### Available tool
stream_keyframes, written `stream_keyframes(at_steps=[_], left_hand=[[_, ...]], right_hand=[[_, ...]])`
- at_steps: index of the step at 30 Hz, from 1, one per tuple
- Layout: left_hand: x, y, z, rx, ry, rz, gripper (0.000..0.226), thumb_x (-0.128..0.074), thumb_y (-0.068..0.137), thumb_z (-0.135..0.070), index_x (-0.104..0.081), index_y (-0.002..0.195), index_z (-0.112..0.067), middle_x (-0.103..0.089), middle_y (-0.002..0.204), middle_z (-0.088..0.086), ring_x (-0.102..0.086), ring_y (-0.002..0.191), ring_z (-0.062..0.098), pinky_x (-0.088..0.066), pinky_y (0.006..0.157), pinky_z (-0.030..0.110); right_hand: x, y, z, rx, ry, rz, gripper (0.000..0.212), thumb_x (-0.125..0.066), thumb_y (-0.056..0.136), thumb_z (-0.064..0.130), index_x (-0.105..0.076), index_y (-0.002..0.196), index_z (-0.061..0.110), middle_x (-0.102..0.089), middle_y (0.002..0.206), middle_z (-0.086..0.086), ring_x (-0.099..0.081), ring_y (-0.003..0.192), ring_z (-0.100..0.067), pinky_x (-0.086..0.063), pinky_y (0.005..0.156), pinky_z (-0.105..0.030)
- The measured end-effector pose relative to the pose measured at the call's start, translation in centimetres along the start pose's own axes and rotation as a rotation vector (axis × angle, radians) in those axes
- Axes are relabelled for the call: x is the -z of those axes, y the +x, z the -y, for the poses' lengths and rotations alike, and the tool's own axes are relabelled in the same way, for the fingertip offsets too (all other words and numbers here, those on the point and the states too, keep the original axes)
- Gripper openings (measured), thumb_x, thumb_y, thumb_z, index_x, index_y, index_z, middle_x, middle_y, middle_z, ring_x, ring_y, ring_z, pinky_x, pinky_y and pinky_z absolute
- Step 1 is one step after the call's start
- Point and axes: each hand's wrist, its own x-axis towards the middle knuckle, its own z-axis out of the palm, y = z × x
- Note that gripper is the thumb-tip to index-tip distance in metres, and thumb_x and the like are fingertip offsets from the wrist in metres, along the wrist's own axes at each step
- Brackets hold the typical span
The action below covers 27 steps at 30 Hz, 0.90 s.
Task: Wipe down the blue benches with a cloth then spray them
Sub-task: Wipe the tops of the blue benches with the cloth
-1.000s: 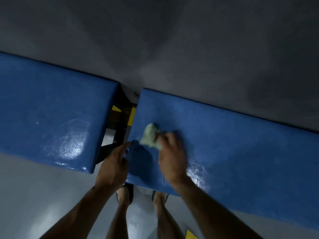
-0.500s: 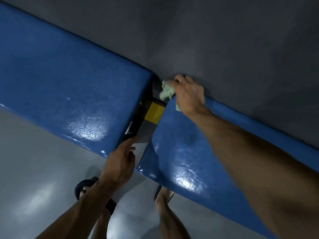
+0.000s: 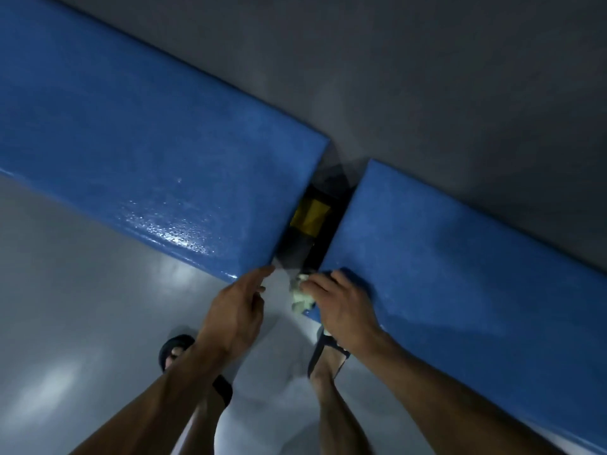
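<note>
Benches first: left blue bench (image 3: 147,152) and right blue bench (image 3: 460,257) run along the grey wall (image 3: 427,77), split by a dark gap showing a yellow patch (image 3: 310,215). Right hand (image 3: 345,307) clutches the pale green cloth (image 3: 300,295) against the right bench's near-left corner. Left hand (image 3: 235,310) holds nothing, fingers loosely extended, fingertips at the left bench's near-right corner.

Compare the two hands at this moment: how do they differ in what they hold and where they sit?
The right hand grips a pale cloth; the left hand holds nothing. The right hand sits on the near corner of the right bench; the left hand's fingertips reach the near corner of the left bench. The right hand's fingers curl round the cloth; the left hand's are fairly straight. Both are bare and flank the gap between the benches.
</note>
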Motion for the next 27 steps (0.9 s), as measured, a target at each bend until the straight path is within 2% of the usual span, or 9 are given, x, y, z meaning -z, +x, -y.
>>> stream_keyframes(at_steps=[4,7,9,11,13,15,18,23,27], left_hand=[[3.1,-0.7,1.7,-0.022,0.011,0.018,0.057,-0.035,0.08,-0.021,-0.052,0.134,-0.033,-0.065,0.122,-0.01,-0.065,0.105,0.008,-0.05,0.09,0.027],[5.3,-1.1,3.1,-0.043,-0.002,0.034,0.055,-0.036,0.084,-0.02,-0.05,0.135,-0.034,-0.062,0.126,-0.011,-0.064,0.106,0.006,-0.05,0.093,0.028],[7.2,-1.3,4.3,-0.054,-0.001,0.047,0.052,-0.039,0.09,-0.011,-0.05,0.136,-0.033,-0.061,0.129,-0.01,-0.063,0.109,0.005,-0.05,0.095,0.029],[9.1,-1.5,5.8,-0.052,0.019,0.056,0.054,-0.04,0.092,-0.005,-0.048,0.137,-0.034,-0.06,0.13,-0.01,-0.061,0.112,0.005,-0.05,0.096,0.029],[10.9,-1.7,7.2,-0.052,0.038,0.062,0.054,-0.04,0.093,-0.004,-0.048,0.138,-0.034,-0.06,0.132,-0.011,-0.061,0.112,0.005,-0.049,0.095,0.026],[12.4,-2.0,8.4,-0.048,0.052,0.065,0.054,-0.041,0.092,-0.003,-0.049,0.138,-0.032,-0.061,0.131,-0.009,-0.061,0.111,0.005,-0.048,0.093,0.024],[14.2,-2.3,10.0,-0.047,0.055,0.059,0.053,-0.042,0.092,-0.002,-0.051,0.137,-0.029,-0.063,0.128,-0.005,-0.062,0.11,0.006,-0.048,0.091,0.025],[14.7,-2.1,10.7,-0.043,0.066,0.075,0.052,-0.043,0.093,-0.002,-0.051,0.136,-0.03,-0.063,0.128,-0.005,-0.062,0.112,0.007,-0.049,0.093,0.026],[14.4,-0.7,9.6,-0.029,0.081,0.091,0.052,-0.043,0.093,-0.002,-0.05,0.137,-0.03,-0.061,0.132,-0.008,-0.061,0.112,0.006,-0.045,0.092,0.019]], right_hand=[[2.1,1.9,-2.0,0.173,-0.09,0.083,0.035,-0.052,0.077,0.023,-0.069,0.105,0.032,-0.065,0.096,0.011,-0.055,0.08,-0.017,-0.051,0.063,-0.027],[4.1,3.9,-3.7,-0.115,-0.191,0.026,0.031,-0.065,0.077,0.012,-0.067,0.105,0.024,-0.06,0.101,-0.002,-0.06,0.089,-0.028,-0.052,0.064,-0.033],[3.6,4.2,-2.3,-0.364,-0.206,-0.061,0.031,-0.054,0.079,0.005,-0.065,0.106,0.016,-0.056,0.104,-0.011,-0.058,0.088,-0.037,-0.054,0.065,-0.039],[1.7,3.6,0.8,-0.523,-0.183,-0.106,0.038,-0.04,0.077,0.008,-0.065,0.105,0.014,-0.056,0.101,-0.014,-0.058,0.08,-0.038,-0.053,0.062,-0.04],[-0.6,2.5,4.4,-0.549,-0.133,-0.109,0.043,-0.037,0.074,0.012,-0.067,0.104,0.014,-0.058,0.098,-0.013,-0.058,0.073,-0.037,-0.053,0.058,-0.039],[-2.1,1.6,7.5,-0.491,-0.089,-0.049,0.038,-0.053,0.07,0.006,-0.068,0.102,0.017,-0.059,0.102,-0.011,-0.06,0.073,-0.037,-0.056,0.057,-0.039],[-2.9,2.1,9.4,-0.558,0.062,0.01,0.044,-0.065,0.066,0.0,-0.068,0.106,0.016,-0.059,0.117,-0.012,-0.063,0.09,-0.038,-0.055,0.075,-0.039],[-2.0,4.0,9.4,-0.986,0.314,-0.299,0.034,-0.065,0.077,0.002,-0.057,0.11,-0.002,-0.054,0.113,-0.022,-0.055,0.102,-0.037,-0.037,0.089,-0.031],[-3.6,5.3,10.3,-1.131,0.521,-0.393,0.038,-0.065,0.078,0.001,-0.055,0.114,-0.003,-0.057,0.115,-0.023,-0.056,0.105,-0.037,-0.044,0.094,-0.035]])
